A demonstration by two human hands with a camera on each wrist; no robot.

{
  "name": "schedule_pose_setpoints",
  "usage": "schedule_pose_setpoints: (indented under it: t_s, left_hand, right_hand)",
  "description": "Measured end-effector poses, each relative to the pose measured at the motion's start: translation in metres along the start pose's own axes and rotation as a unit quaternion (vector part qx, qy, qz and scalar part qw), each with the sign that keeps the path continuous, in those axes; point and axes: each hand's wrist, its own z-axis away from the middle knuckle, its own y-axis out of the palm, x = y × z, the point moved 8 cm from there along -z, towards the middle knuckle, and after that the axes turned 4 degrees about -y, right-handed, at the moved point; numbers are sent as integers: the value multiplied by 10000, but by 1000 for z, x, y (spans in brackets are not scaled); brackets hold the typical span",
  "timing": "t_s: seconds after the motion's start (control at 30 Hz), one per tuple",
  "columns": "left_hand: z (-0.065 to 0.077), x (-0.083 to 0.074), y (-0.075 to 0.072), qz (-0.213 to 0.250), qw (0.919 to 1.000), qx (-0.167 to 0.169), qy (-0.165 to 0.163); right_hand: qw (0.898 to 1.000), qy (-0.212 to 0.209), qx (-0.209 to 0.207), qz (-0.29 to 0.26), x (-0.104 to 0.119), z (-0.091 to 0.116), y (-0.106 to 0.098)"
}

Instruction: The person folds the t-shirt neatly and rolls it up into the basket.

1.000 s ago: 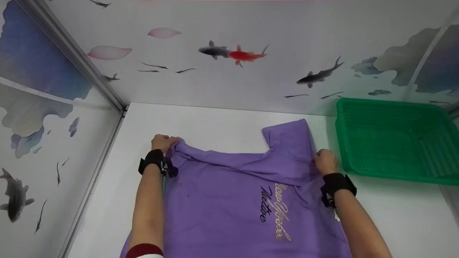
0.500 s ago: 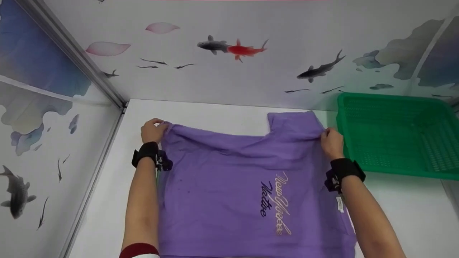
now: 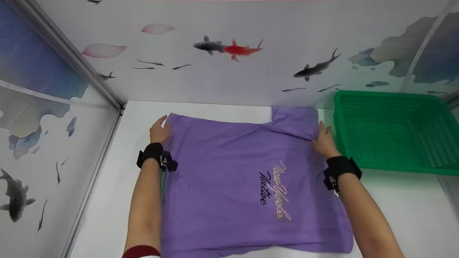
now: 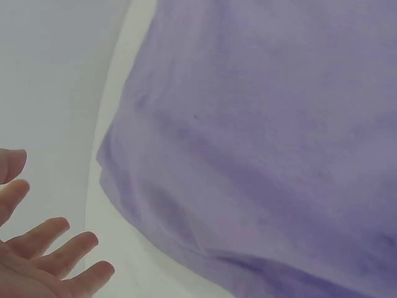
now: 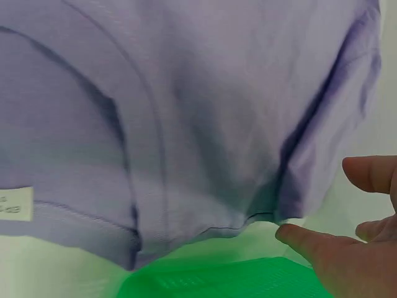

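A purple T-shirt (image 3: 222,179) lies spread on the white table, its lettering (image 3: 281,193) running sideways and one short sleeve (image 3: 296,118) pointing to the back wall. At the far left corner of the cloth is my left hand (image 3: 160,131); the left wrist view shows its fingers (image 4: 65,254) spread and a gap between them and the shirt. My right hand (image 3: 324,142) is beside the sleeve at the shoulder, fingers extended, with one fingertip (image 5: 288,233) right at the fabric edge. The right wrist view also shows the neckline (image 5: 146,124) and a white label (image 5: 15,203).
A green plastic basket (image 3: 340,136) stands on the table to the right, close to my right hand. The back wall (image 3: 229,82) rises just behind the sleeve, and a side panel (image 3: 89,139) bounds the table (image 3: 107,186) on the left.
Both hands gripped the shirt's far edge and drew it toward the back wall, smoothing the bunched cloth. The fingers have now let go, and the near hem has come into view.
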Motion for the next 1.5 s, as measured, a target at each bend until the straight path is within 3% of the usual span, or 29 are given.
schedule_pose_setpoints:
  t_s: [0.13, 0.33, 0.67, 0.8, 0.9, 1.0, 1.07, 1.2, 1.37, 1.43, 1.5]
  left_hand:
    - [19, 7, 5, -183, 9996, 63, 219]
    - [61, 22, 14, -425, 9945, -83, 950]
    - [154, 82, 27, -1042, 9844, -205, 1402]
    - [194, 96, 30, -1581, 9714, -341, 1741]
    - [218, 107, 37, -2157, 9566, -201, 1950]
    - [230, 116, 43, -2578, 9446, 62, 2031]
    - [228, 118, 45, -2702, 9408, 200, 2038]
    - [218, 116, 45, -2539, 9469, 278, 1955]
    - [227, 118, 30, -1901, 9605, -141, 2025]
    - [237, 127, 21, -1764, 9674, -329, 1786]
    - [248, 141, 12, -1692, 9754, -467, 1337]
  right_hand:
    - [9992, -279, -26, 269, -5, 23, 11]
    - [9962, -705, -216, 473, -16, 66, 25]
    - [9919, -926, -672, 547, -49, 144, 43]
    - [9924, -825, -716, 566, -66, 174, 52]
    - [9904, -809, -777, 806, -75, 194, 56]
    - [9871, -773, -819, 1137, -81, 212, 57]
    - [9859, -733, -822, 1262, -84, 220, 57]
    - [9874, -692, -857, 1134, -88, 230, 55]
    - [9916, -305, -1124, 563, -98, 255, 48]
    - [9909, 75, -1282, 398, -105, 271, 45]
    - [9880, 557, -1423, 240, -114, 288, 44]
